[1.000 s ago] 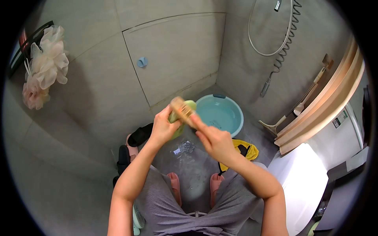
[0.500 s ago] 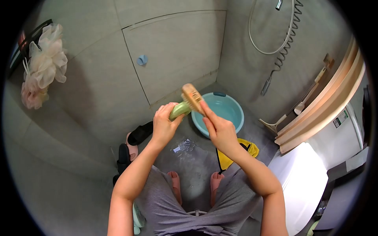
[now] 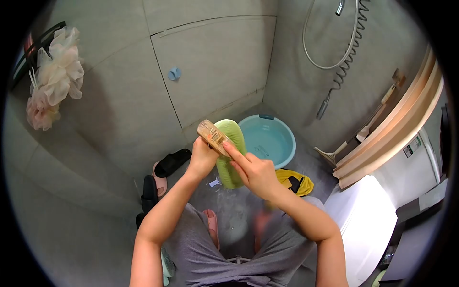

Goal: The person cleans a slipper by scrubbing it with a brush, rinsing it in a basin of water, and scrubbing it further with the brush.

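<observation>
Over the grey floor (image 3: 234,220), I see the left hand (image 3: 202,159) clasping one edge of the green slipper (image 3: 231,167); its broad, textured face has just swung toward me, giving the brush more surface to reach. The smooth wooden brush (image 3: 212,136) slants across it, bristles hidden, gripped by the right hand (image 3: 258,177), forefinger extended. Rightward sits a round, glossy blue basin (image 3: 270,136).

Grey floor (image 3: 233,206) beneath a blue basin (image 3: 268,139), yellow cloth (image 3: 303,185), black slippers (image 3: 173,163) and a pink slipper (image 3: 160,184).
</observation>
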`<control>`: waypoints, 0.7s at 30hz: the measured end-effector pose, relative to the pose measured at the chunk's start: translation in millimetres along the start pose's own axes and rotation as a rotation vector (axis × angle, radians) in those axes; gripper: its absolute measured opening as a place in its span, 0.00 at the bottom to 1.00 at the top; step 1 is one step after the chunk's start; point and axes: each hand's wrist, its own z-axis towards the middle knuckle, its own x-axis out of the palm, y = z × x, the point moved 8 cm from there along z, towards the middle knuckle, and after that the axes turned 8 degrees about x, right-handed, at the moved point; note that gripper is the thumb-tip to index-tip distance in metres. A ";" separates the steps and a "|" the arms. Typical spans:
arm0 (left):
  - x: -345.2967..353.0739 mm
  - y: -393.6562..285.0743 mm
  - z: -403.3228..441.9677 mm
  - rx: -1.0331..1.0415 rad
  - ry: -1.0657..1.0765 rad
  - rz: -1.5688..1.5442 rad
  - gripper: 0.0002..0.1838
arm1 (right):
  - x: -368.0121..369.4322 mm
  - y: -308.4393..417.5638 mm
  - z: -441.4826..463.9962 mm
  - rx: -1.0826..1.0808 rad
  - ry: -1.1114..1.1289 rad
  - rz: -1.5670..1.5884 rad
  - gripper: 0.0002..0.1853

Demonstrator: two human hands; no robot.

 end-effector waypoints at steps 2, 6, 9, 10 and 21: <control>3.9 -8.3 0.7 -0.030 -0.008 -0.248 0.18 | 0.0 -12.5 6.1 0.092 0.076 -0.022 0.32; 0.9 -16.4 0.1 -0.023 0.010 -0.197 0.16 | -12.8 -41.3 18.2 0.252 -0.089 0.019 0.33; 0.2 -1.3 -0.8 -0.085 0.009 -0.127 0.15 | -0.2 -8.9 0.5 0.149 0.057 0.087 0.33; 0.4 8.8 -1.8 -0.118 0.017 -0.088 0.14 | -1.2 -8.2 1.9 0.150 0.058 0.090 0.33; -19.3 -9.3 2.4 0.045 -0.102 0.212 0.17 | 37.0 -68.7 -15.0 0.999 0.331 1.231 0.26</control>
